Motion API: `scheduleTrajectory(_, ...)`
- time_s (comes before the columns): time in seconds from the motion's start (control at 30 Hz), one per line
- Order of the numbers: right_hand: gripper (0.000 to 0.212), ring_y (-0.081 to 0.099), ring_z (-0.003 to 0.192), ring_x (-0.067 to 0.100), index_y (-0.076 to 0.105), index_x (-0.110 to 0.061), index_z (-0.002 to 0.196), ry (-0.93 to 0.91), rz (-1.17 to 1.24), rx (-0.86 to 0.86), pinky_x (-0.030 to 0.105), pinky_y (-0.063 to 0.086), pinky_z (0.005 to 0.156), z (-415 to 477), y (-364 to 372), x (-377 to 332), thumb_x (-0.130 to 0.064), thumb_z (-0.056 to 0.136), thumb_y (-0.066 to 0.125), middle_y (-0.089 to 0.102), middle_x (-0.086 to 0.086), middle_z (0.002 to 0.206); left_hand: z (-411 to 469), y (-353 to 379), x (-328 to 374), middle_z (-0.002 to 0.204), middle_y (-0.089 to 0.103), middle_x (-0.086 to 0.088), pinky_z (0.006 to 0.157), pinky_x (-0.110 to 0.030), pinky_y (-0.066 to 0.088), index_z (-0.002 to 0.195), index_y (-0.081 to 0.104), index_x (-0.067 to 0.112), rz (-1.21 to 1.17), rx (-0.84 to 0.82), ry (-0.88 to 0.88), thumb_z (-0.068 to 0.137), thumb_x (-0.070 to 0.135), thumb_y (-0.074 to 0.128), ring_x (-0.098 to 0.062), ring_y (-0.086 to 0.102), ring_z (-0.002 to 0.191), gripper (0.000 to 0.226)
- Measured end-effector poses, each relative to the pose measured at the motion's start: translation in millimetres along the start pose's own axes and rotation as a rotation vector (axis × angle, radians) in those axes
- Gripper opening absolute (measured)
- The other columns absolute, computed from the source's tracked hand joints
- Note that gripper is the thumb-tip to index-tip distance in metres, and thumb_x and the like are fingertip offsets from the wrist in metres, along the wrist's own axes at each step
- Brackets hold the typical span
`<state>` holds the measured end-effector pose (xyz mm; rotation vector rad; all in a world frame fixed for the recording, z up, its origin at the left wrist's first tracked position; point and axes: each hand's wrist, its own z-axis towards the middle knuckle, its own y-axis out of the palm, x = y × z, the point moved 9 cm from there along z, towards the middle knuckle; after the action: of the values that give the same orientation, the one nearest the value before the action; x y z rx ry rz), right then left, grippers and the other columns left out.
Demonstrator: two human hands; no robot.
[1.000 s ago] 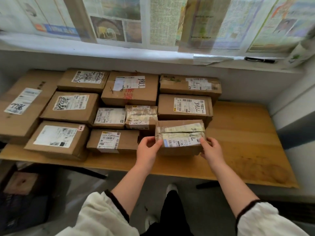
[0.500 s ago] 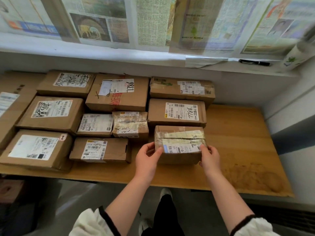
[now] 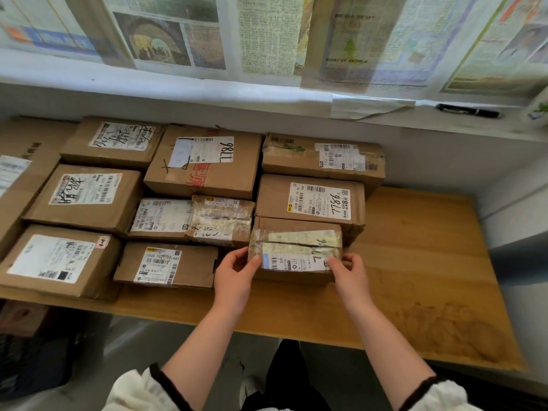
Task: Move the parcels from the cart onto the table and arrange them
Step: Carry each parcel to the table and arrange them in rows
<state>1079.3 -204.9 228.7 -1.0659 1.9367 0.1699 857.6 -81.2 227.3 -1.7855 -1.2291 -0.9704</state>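
A small taped parcel (image 3: 296, 253), bound in clear tape with a torn white label across its top, is seen on the wooden surface (image 3: 421, 250) and is gripped at both ends. Its left end is clasped by the left hand (image 3: 235, 275), with the thumb laid at the top edge and the fingers curled round the side. Its right front corner is pinched by the right hand (image 3: 351, 275), the thumb being set on top and the fingers bent against the end face. Whether the taped parcel is fully rested on the wood or raised a little cannot be told. Directly behind the taped parcel, and touching it, a box marked 7786 (image 3: 311, 200) is placed, and behind that a longer box (image 3: 323, 158) is set near the wall. Just left of the taped parcel a flat box (image 3: 166, 264) with a barcode label is laid, and the left hand is held in the narrow gap between the two. To the left rear of the taped parcel a crinkled, tape-wrapped packet (image 3: 222, 219) is seen, and more labelled boxes are packed closely beyond it. Well behind and to the right of the taped parcel a black pen (image 3: 467, 111) is laid on the window ledge, and newspaper sheets (image 3: 267, 34) are hung above it.
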Motion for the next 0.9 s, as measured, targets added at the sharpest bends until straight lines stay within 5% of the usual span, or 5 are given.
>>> scheduleTrajectory(0.17,0.027,0.058,0.103,0.023,0.047,-0.017,0.117,0.062,0.017,-0.060,0.043,0.053,0.086,5.4,-2.1,-0.6,-0.021,0.092,0.058,0.058,0.005,0.115,3.0,-1.5,-1.3,0.109,0.062,0.004,0.092,-0.034,0.047,0.107,0.057,0.027,0.049,0.025,0.002,0.087,0.023,0.066,-0.013,0.056,0.105,0.023)
scheduleTrajectory(0.5,0.025,0.056,0.081,0.009,0.043,-0.013,0.113,0.053,-0.110,-0.086,0.023,0.043,0.059,10.4,-0.3,-14.4,-0.015,0.091,0.057,0.059,0.009,0.116,3.5,-1.8,11.4,0.111,0.060,0.008,0.085,-0.023,0.046,0.118,0.055,0.020,0.176,0.014,0.056,0.085,0.021,0.068,-0.010,0.055,0.105,0.035)
scheduleTrajectory(0.6,0.053,0.052,0.103,0.018,0.035,-0.009,0.135,-0.092,-0.245,0.083,0.029,0.049,0.078,-1.9,-1.9,-35.6,-0.013,0.088,0.060,0.045,0.010,0.133,-1.0,-2.1,25.8,0.112,0.056,0.010,0.087,-0.024,0.045,0.121,0.052,0.022,0.209,0.007,0.113,0.085,0.021,0.067,-0.009,0.053,0.108,0.039)
scheduleTrajectory(0.7,0.060,0.034,0.132,0.025,0.033,-0.011,0.139,-0.513,-0.554,0.296,0.040,0.037,0.107,-34.7,5.3,-83.2,-0.016,0.087,0.061,0.032,0.009,0.144,-8.9,-19.3,54.4,0.117,0.050,0.013,0.088,-0.025,0.045,0.128,0.048,0.023,0.231,0.049,0.228,0.087,0.023,0.065,-0.008,0.049,0.112,0.044)
scheduleTrajectory(0.9,0.060,-0.001,0.146,0.027,0.030,-0.021,0.145,-0.866,-0.885,0.164,0.041,0.001,0.117,-109.9,99.5,-114.1,-0.031,0.091,0.055,0.019,0.006,0.155,-50.5,-109.1,116.5,0.134,0.048,-0.004,0.104,-0.034,0.035,0.135,0.044,0.015,0.715,0.202,0.688,0.089,0.027,0.061,-0.019,0.040,0.126,0.051)
